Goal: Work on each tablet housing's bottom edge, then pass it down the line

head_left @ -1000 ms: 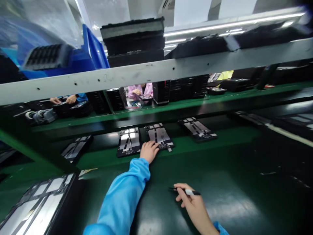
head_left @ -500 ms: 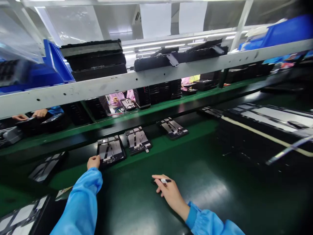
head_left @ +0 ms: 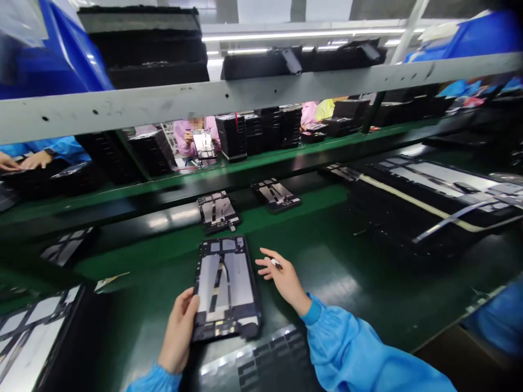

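Observation:
My left hand (head_left: 180, 332) grips the left edge of a black tablet frame (head_left: 226, 286) with silver panels, which lies on the green bench in front of me. My right hand (head_left: 284, 277) hovers just right of that frame, fingers curled around a small black-and-white pen (head_left: 274, 262). Two more tablet frames (head_left: 218, 211) (head_left: 276, 195) lie farther back on the green conveyor strip. A grey ribbed tray (head_left: 261, 359) shows under the near end of the held frame.
A stack of black trays with tablet frames (head_left: 433, 201) sits at the right. More trays (head_left: 36, 332) lie at the lower left. A white shelf beam (head_left: 245, 92) crosses above, carrying black trays and a blue bin (head_left: 49, 60). Other people work across the line.
My left hand has drawn one tablet frame off the conveyor toward me onto the bench. My right hand with the pen has moved up beside it. The view tilted down.

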A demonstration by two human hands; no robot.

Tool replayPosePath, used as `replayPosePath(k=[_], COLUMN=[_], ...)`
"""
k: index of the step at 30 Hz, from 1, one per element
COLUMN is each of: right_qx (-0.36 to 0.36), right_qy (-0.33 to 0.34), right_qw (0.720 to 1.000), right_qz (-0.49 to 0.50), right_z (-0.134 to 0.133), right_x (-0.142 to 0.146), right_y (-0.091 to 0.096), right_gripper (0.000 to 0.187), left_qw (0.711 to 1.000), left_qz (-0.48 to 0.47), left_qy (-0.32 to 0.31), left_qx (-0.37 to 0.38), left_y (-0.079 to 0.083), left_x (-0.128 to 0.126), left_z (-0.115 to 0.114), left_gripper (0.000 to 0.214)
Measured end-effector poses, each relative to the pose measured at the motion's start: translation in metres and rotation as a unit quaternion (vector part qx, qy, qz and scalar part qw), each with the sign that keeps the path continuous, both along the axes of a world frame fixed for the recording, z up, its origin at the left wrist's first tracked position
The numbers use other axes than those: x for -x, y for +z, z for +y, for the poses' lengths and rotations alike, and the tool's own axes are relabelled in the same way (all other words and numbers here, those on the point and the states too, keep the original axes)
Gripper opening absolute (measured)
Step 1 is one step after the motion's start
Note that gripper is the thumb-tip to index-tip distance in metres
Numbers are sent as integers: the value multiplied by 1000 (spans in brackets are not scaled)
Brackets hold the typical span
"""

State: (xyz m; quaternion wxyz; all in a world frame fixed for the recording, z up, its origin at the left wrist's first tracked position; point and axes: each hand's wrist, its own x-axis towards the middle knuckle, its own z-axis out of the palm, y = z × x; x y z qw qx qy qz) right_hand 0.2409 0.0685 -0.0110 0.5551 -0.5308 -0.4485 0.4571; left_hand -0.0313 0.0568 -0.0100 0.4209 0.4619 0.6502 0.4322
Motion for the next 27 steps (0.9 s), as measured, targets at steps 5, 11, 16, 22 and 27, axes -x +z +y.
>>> replayPosePath(k=[5,11,16,22,27], right_qx=[33,45,3,-64,-114], right_qy=[90,160,143,143,238], right_qw=[989,952,948,935,913], right_qz=[-111,-259,-284,-318,-311], right_z=[-41,-77,-75,-78,-70], right_x=[-20,-32,-47,-16,29], right_y=[-2,-9,-5,22,20], right_gripper=[46,70,55,35,30], left_qw=[965,908,887,850,813], left_qz=[135,249,315,350,376], left_qy=[-221,-325,-307,-310,-312], left_qx=[-29,-89,-140,-244,-317], left_y=[3,-1,2,12,8], left_x=[12,9,-7,-13,-24], left_z=[-13,-55,-66,-57,-48], left_gripper=[59,51,46,33,22])
